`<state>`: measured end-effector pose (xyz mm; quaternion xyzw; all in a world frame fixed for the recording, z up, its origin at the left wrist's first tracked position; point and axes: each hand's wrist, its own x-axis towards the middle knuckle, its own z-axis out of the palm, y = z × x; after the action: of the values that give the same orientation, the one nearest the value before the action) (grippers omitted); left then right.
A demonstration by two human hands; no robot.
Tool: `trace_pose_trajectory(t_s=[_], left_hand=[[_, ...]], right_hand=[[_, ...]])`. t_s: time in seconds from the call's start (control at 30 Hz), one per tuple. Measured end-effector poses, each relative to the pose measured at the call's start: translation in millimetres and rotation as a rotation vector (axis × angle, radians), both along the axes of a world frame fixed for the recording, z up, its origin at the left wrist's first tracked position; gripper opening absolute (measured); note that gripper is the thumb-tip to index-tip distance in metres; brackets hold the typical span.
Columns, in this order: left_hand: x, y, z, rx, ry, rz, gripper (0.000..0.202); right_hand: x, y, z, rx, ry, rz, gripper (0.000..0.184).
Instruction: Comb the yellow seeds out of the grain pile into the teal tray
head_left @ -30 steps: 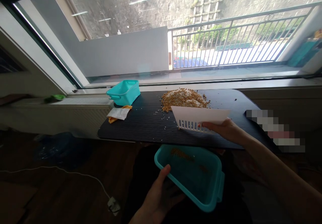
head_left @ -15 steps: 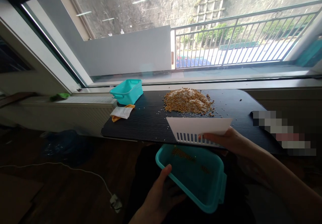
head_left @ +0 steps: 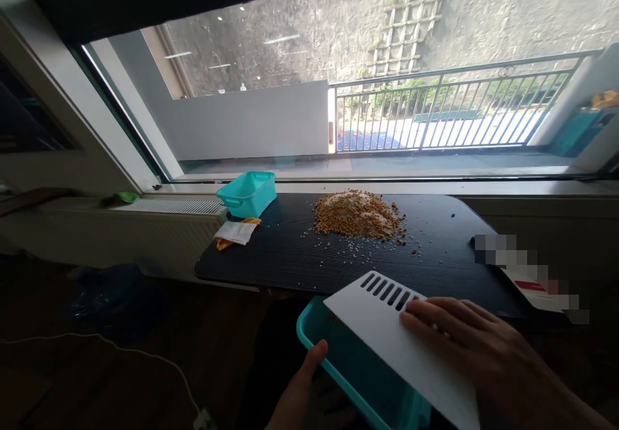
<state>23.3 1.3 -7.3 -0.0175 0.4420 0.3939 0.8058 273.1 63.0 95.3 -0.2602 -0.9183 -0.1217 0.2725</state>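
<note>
My left hand (head_left: 302, 388) grips the near left rim of a teal plastic bin (head_left: 355, 375), its thumb over the edge. The bin is below the table's front edge, and some beans show inside near its far end. My right hand (head_left: 469, 346) holds a white plastic sheet with a row of slots (head_left: 382, 333), tilted across the bin's right part and hiding it. On the black table (head_left: 271, 256) lies a heap of yellow beans mixed with white grains (head_left: 358, 214). Loose white grains are scattered in front of the heap.
A smaller teal basket (head_left: 249, 195) stands at the table's back left, with a white and orange packet (head_left: 236, 231) before it. A partly blurred dark-edged flat item (head_left: 527, 285) lies at the right edge. Behind are the window and a radiator (head_left: 174, 240). A white cable (head_left: 130, 349) crosses the floor.
My right hand has brought the slotted sheet from the table's front edge down over the bin and turned it, slots now at the far edge. My left hand stays on the bin. The view has tilted up.
</note>
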Motion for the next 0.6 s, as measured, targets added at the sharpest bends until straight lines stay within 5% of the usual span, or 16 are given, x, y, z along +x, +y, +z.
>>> trace_pose_trajectory(t_s=[0.2, 0.37, 0.5, 0.6], left_hand=[[1, 0, 2.1, 0.024, 0.0, 0.007, 0.069], [2, 3, 1.2, 0.011, 0.001, -0.007, 0.071], [2, 2, 2.9, 0.005, 0.007, -0.011, 0.072], [0, 1, 6.0, 0.006, 0.017, -0.008, 0.063]], right_hand=[[-16, -2, -20.0, 0.098, -0.102, 0.112, 0.031], [-1, 21, -2.6, -0.121, 0.063, 0.107, 0.033], [10, 55, 5.9, -0.608, 0.442, -0.19, 0.023], [8, 84, 1.3, -0.668, 0.598, -0.435, 0.034]])
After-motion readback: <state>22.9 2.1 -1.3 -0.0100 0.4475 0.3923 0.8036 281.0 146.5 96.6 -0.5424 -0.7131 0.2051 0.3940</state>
